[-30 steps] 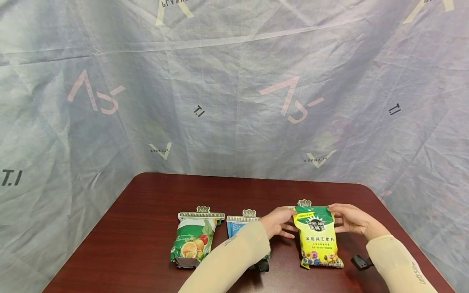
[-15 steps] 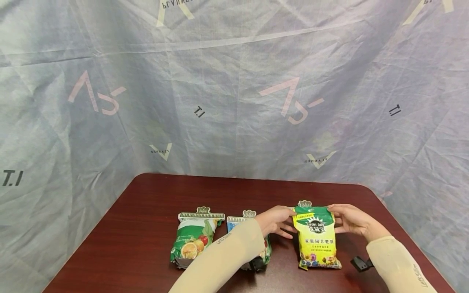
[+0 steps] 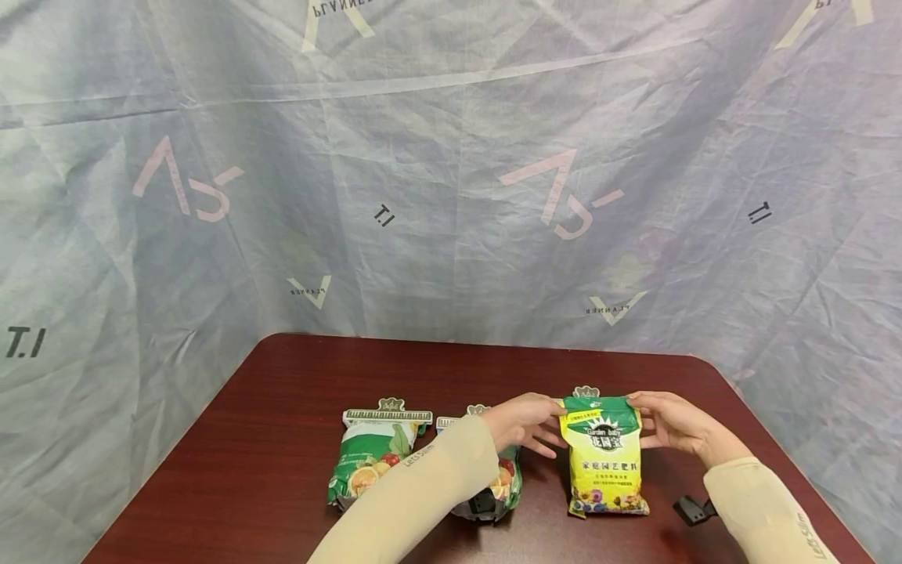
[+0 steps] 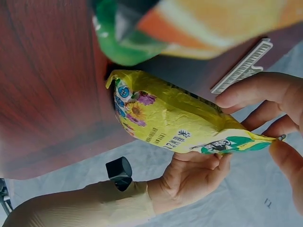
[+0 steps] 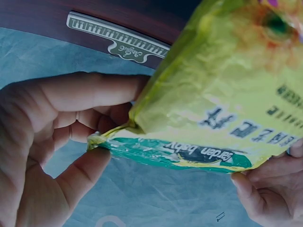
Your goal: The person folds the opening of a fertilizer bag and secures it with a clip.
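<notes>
A yellow and green bag of garden fertilizer (image 3: 604,462), printed with flowers, hangs between both hands with its bottom end low over the table. My left hand (image 3: 524,423) pinches its top left corner between thumb and fingers. At the opposite top corner, my right hand (image 3: 680,423) pinches the bag the same way, which the right wrist view shows closely. Behind the bag, a metal clip with a crown-shaped handle (image 3: 586,392) lies on the table; its long ridged bar (image 5: 116,35) appears in the right wrist view.
Left of the hands lies a green and white fruit-printed bag (image 3: 373,458) with a similar clip (image 3: 387,416) across its top. A second clipped bag (image 3: 506,486) is partly covered by the left sleeve. Dark red table (image 3: 282,407); grey cloth hangs behind it.
The fertilizer bag has shifted slightly left in both hands' hold. The left forearm has moved left, covering more of the fruit-printed bag.
</notes>
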A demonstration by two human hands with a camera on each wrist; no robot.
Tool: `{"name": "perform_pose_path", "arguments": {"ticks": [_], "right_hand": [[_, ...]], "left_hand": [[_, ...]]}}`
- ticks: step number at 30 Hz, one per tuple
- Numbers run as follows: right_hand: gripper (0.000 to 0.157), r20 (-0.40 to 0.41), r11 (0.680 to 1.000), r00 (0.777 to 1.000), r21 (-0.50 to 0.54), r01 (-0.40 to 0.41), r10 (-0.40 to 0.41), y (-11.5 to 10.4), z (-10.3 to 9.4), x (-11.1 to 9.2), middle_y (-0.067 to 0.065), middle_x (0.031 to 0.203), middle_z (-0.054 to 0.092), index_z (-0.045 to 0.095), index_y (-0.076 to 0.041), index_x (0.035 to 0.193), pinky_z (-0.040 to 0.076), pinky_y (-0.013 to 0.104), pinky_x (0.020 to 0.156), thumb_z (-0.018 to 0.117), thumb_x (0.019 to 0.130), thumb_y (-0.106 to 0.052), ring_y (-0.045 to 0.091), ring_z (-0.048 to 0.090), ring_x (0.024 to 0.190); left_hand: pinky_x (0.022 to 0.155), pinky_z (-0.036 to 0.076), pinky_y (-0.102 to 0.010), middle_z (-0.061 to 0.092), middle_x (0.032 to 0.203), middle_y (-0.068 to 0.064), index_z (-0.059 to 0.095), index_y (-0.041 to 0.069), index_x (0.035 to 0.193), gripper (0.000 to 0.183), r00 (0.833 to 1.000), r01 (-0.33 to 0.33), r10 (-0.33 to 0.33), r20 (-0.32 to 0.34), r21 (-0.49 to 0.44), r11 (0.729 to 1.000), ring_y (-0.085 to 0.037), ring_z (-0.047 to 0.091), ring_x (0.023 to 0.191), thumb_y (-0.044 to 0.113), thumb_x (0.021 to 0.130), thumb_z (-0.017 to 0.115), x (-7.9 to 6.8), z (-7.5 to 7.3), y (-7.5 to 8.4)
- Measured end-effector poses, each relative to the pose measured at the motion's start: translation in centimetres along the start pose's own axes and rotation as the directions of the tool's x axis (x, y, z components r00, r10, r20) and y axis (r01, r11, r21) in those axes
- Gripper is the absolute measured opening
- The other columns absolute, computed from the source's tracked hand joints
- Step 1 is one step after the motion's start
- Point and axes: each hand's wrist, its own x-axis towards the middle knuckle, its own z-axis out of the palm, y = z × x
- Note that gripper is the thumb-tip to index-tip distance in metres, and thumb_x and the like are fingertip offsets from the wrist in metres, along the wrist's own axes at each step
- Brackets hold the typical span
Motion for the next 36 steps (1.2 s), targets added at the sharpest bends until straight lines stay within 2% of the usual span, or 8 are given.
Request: {"name": "perform_pose_path", "arguments": {"ticks": [5, 12, 21, 29, 36], "right_hand": [[0.027, 0.008, 1.0, 1.0, 0.004, 0.008, -0.009, -0.2, 0.6, 0.2, 0.004, 0.102, 0.064, 0.061, -0.014, 0.102, 0.046, 0.05, 0.083, 0.034, 0.1, -0.014, 0.021, 0.061, 0.095], [0.03, 0.062, 0.999, 0.997, 0.018, 0.048, -0.049, -0.6, 1.3, 0.5, 0.004, 0.103, 0.063, 0.06, -0.014, 0.102, 0.046, 0.048, 0.083, 0.03, 0.101, -0.012, 0.02, 0.061, 0.096], [0.03, 0.063, 0.996, 0.995, 0.034, 0.079, -0.081, -0.7, 2.0, 0.9, 0.004, 0.101, 0.063, 0.06, -0.013, 0.101, 0.048, 0.046, 0.081, 0.03, 0.101, -0.012, 0.018, 0.061, 0.093], [0.028, 0.078, 0.992, 0.989, 0.027, 0.126, -0.128, -1.0, 2.6, 1.0, 0.003, 0.101, 0.061, 0.059, -0.013, 0.1, 0.048, 0.046, 0.081, 0.031, 0.101, -0.011, 0.018, 0.061, 0.093], [0.031, 0.107, 0.983, 0.978, 0.05, 0.176, -0.181, -1.2, 3.2, 1.0, 0.002, 0.098, 0.061, 0.058, -0.014, 0.097, 0.048, 0.046, 0.08, 0.029, 0.1, -0.006, 0.018, 0.061, 0.091]], "left_hand": [[0.069, 0.05, -0.048, 0.058, 0.094, -0.013, 0.053, 0.007, 0.108, 0.016, 1.0, -0.005, 0.005, 0.015, 0.031, 1.0, -0.033, 0.062, 0.084, 0.016, 0.094, 0.051, -0.4, -0.7, 0.2], [0.069, 0.05, -0.048, 0.055, 0.098, -0.014, 0.053, 0.006, 0.103, 0.014, 1.0, -0.014, 0.013, 0.015, 0.044, 0.999, -0.033, 0.061, 0.084, 0.017, 0.093, 0.053, -0.8, -1.7, 0.4], [0.068, 0.051, -0.046, 0.053, 0.098, -0.013, 0.053, 0.006, 0.097, 0.012, 0.999, -0.038, 0.036, 0.025, 0.06, 0.997, -0.039, 0.058, 0.094, 0.018, 0.093, 0.054, -1.3, -2.5, 0.6], [0.066, 0.052, -0.044, 0.053, 0.098, -0.013, 0.052, 0.007, 0.091, 0.012, 0.998, -0.052, 0.05, 0.027, 0.048, 0.998, -0.03, 0.059, 0.085, 0.018, 0.093, 0.055, -1.6, -3.3, 0.7], [0.066, 0.052, -0.043, 0.055, 0.096, -0.013, 0.051, 0.008, 0.089, 0.012, 0.997, -0.064, 0.063, 0.04, 0.032, 0.997, -0.037, 0.058, 0.096, 0.019, 0.093, 0.055, -1.8, -4.0, 0.7]]}}
